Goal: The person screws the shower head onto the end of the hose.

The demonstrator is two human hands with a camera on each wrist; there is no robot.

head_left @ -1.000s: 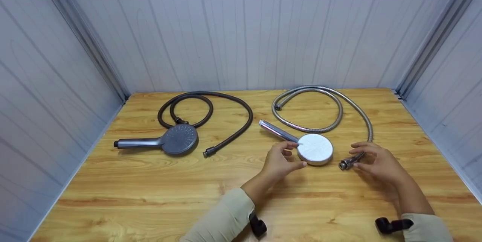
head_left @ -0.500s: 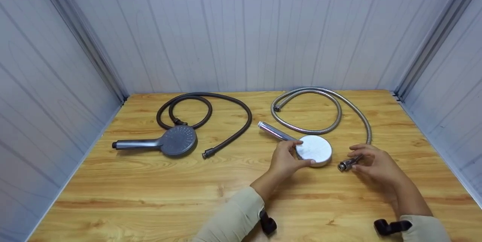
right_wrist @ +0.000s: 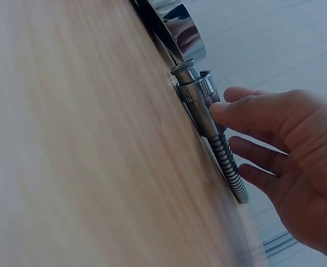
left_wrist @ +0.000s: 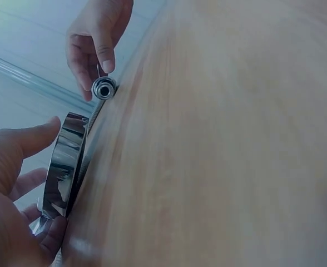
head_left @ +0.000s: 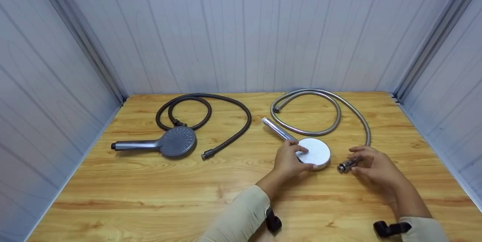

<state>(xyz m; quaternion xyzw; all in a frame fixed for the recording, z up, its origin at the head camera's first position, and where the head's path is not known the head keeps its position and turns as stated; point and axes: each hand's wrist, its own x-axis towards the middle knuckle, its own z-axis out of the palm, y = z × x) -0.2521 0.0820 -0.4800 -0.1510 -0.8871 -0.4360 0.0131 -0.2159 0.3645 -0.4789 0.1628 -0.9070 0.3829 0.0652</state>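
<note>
On the wooden table, my left hand [head_left: 290,159] holds a chrome shower head [head_left: 315,151] by its round end, white face up. Its thumb lies at the near rim and a finger reaches onto the face. The handle points away to the far left. In the left wrist view the polished side of the shower head [left_wrist: 63,167] stands between thumb and fingers. My right hand [head_left: 376,166] pinches the end fitting of a silver shower hose [head_left: 367,129]. The right wrist view has the thumb against the metal fitting [right_wrist: 199,105], the fingers behind it.
A grey shower head [head_left: 177,142] lies at the left, touching a dark coiled hose [head_left: 241,108] in the head view. The silver hose loops behind the chrome head. White panel walls [head_left: 241,31] border the table [head_left: 150,200] at the back and sides.
My left hand has moved right and farther round the chrome shower head, whose handle has swung slightly away from me. My right hand stays at the hose end.
</note>
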